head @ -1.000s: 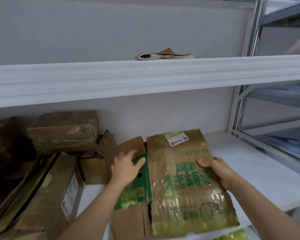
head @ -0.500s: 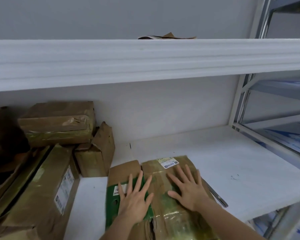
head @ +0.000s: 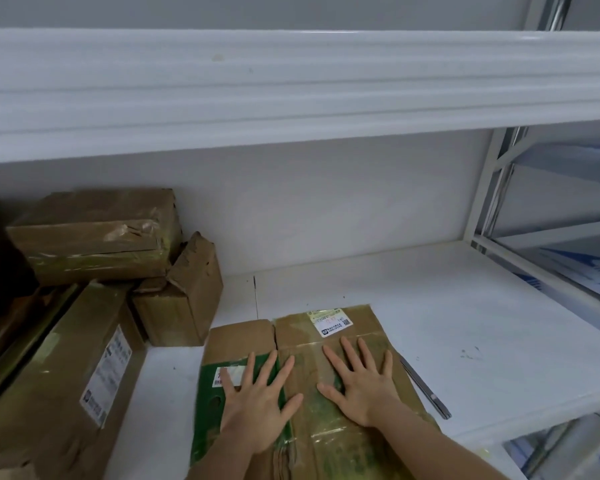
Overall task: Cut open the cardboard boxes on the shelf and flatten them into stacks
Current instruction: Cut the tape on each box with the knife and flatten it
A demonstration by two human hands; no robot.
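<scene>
Now both palms are pressing the cut carton flat on the shelf.

Leftward, the uncut boxes are waiting in a pile against the wall, not yet opened. Beside them the flattened box, which a second ago was being held upright, is lying down on the shelf; the left hand is spreading its fingers over the green flap and the right hand is spreading over the taped panel. At the far right, a blade-like tool is lying just beside the cardboard. Judging by this, one box is nearly done and starting the stack.
</scene>
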